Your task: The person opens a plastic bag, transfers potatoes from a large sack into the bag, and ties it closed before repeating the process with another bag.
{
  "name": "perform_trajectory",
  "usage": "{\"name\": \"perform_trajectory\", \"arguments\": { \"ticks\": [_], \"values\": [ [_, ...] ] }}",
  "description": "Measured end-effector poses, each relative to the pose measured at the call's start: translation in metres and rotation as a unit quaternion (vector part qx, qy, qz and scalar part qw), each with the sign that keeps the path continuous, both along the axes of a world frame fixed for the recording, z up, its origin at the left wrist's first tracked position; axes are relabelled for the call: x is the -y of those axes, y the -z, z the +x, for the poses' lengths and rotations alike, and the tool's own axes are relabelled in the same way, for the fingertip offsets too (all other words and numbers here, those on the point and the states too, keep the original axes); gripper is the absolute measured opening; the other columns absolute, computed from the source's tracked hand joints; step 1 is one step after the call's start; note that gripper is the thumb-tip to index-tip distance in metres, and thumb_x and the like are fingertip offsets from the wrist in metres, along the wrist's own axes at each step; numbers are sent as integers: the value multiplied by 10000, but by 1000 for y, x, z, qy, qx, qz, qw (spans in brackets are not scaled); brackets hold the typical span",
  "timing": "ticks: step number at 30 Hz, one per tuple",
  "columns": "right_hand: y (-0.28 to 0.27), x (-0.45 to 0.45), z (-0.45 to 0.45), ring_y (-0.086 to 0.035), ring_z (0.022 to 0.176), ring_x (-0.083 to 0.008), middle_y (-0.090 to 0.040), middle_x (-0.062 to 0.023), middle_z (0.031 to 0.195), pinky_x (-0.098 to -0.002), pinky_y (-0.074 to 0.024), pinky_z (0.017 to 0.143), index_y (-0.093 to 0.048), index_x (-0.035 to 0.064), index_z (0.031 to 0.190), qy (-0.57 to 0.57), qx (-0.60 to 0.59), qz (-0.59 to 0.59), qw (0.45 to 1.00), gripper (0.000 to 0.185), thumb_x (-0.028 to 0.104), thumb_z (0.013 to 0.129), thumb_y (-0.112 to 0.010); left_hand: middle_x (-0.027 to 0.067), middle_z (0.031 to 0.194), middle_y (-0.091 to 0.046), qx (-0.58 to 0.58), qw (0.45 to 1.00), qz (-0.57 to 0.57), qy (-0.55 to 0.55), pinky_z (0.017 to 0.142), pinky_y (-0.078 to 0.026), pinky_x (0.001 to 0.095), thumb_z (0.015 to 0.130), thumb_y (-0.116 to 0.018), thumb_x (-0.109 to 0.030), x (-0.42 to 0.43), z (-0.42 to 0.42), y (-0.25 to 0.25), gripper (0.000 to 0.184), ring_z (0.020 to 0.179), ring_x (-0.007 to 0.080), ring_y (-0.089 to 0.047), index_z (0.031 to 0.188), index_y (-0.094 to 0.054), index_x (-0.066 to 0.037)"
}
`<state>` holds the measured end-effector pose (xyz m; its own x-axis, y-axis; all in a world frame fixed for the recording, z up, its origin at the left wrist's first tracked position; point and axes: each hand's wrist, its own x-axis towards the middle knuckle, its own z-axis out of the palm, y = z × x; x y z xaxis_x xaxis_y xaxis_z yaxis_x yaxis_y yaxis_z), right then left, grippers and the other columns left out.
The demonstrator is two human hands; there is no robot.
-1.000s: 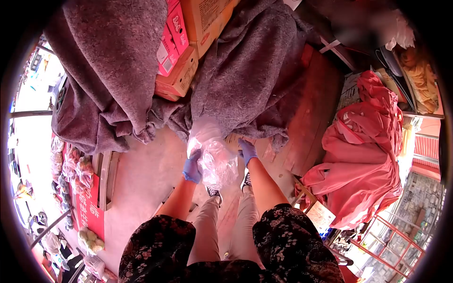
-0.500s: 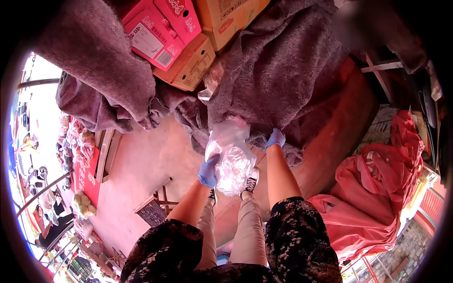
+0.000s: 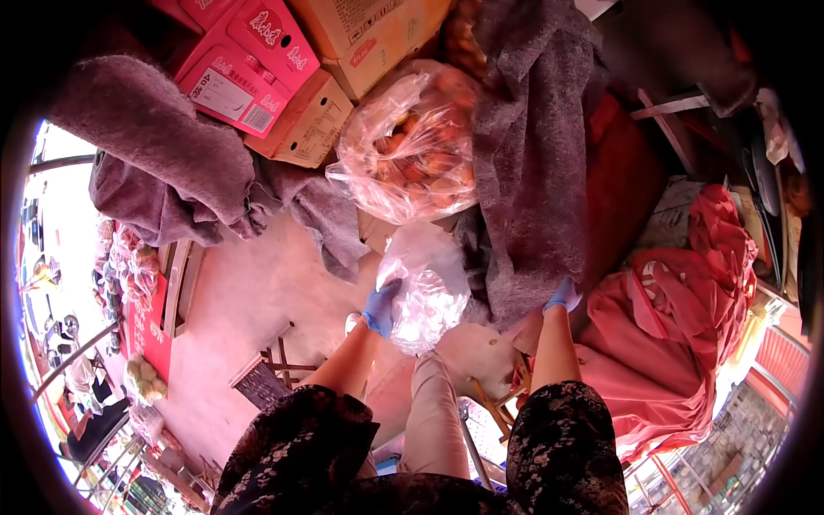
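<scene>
Left hand (image 3: 380, 311): gloved, its fingers curled round the left side of the clear plastic bundle (image 3: 429, 300).
Plastic bundle: hung over the floor (image 3: 249, 300), just below the produce; it looked light, crinkly and slippery, best gathered in a whole fist.
Right hand (image 3: 563, 296): appeared to pinch the lower right corner of the grey blanket (image 3: 536, 215).
Grey blanket: looked thick, limp and fairly heavy, safest held by a bunched edge.
Bagged orange produce (image 3: 412, 163): sat between blanket and cartons (image 3: 249, 64), probably weighty and easily bruised.

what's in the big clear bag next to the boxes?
Round orange things, probably fruit, show through the clear bag. Anything beneath them is covered; the grey blanket may hide the bag's right edge.
</scene>
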<state>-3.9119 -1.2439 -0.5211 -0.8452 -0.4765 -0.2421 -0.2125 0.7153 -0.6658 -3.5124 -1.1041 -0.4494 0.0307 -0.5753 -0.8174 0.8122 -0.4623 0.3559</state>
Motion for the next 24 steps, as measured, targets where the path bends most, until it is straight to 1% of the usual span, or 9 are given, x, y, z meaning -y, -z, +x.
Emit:
{"name": "perform_trajectory", "arguments": {
  "ticks": [1, 7, 9, 12, 15, 18, 19, 22, 24],
  "values": [
    [1, -5, 14, -613, 854, -225, -660, -119, 901, -344, -466, 787, -642, -22, 916, -76, 37, -36, 996, 271, 192, 753, -606, 47, 1001, -597, 3, 1000, 19, -14, 793, -451, 281, 822, -596, -149, -1, -1, -3, 319, 903, 157, -560, 1113, -548, -26],
    [12, -37, 155, -604, 878, -224, -625, -140, 1011, -309, -470, 778, -610, 34, 1031, -414, 84, -43, 905, 322, 238, 782, -619, 56, 1046, -587, -26, 999, -13, -20, 835, -462, 311, 841, -556, -138, -28, 18, 13, 335, 953, 183, -566, 1162, -502, -58],
    [3, -38, 195, -588, 800, -295, -606, -169, 977, -372, -472, 742, -581, 37, 1070, -469, 18, -23, 883, 370, 246, 767, -609, 28, 963, -602, -34, 999, -15, -23, 758, -470, 278, 830, -578, -126, -32, 29, 23, 266, 861, 146, -574, 1084, -563, -47],
    [38, -39, 220, -534, 947, -358, -558, -186, 1093, -406, -436, 839, -525, 74, 1158, -518, -57, 2, 854, 486, 302, 739, -619, 22, 934, -607, 0, 1000, -6, 24, 726, -476, 268, 820, -593, -114, -45, 55, 52, 259, 819, 141, -580, 1067, -570, -40],
    [54, -41, 237, -452, 1101, -368, -466, -155, 1250, -471, -370, 930, -446, 121, 1254, -544, -74, 167, 819, 607, 337, 717, -631, 25, 966, -611, 14, 990, -25, 136, 731, -482, 263, 814, -606, -77, -51, 79, 66, 294, 835, 126, -580, 1104, -565, -51],
    [75, -46, 245, -329, 1215, -376, -363, -93, 1355, -576, -244, 988, -370, 169, 1321, -631, -250, 186, 710, 689, 359, 709, -624, 14, 1032, -600, 71, 954, -96, 274, 799, -463, 252, 806, -609, -49, -28, 100, 83, 345, 917, 101, -558, 1147, -557, -53],
    [92, -43, 241, -208, 1288, -370, -312, -58, 1395, -641, -122, 1001, -339, 188, 1349, -663, -252, 203, 675, 706, 344, 719, -616, 10, 1042, -600, 88, 930, -138, 330, 807, -459, 254, 798, -623, -51, -16, 107, 88, 355, 927, 100, -555, 1147, -559, -53],
    [139, -25, 219, -175, 1309, -381, -290, -49, 1413, -617, -104, 1026, -326, 201, 1361, -699, -349, 182, 597, 654, 313, 764, -569, 0, 1061, -601, 70, 882, -210, 415, 826, -451, 260, 765, -671, -65, 19, 121, 116, 381, 948, 101, -553, 1132, -571, -54],
    [216, -2, 174, -142, 1341, -325, -217, 0, 1455, -521, -126, 1076, -271, 192, 1393, -638, -503, 266, 519, 582, 270, 842, -442, 8, 1058, -606, 41, 869, -248, 426, 818, -454, 254, 760, -694, -103, 52, 120, 120, 383, 947, 98, -559, 1120, -578, -42]
  ]
}}
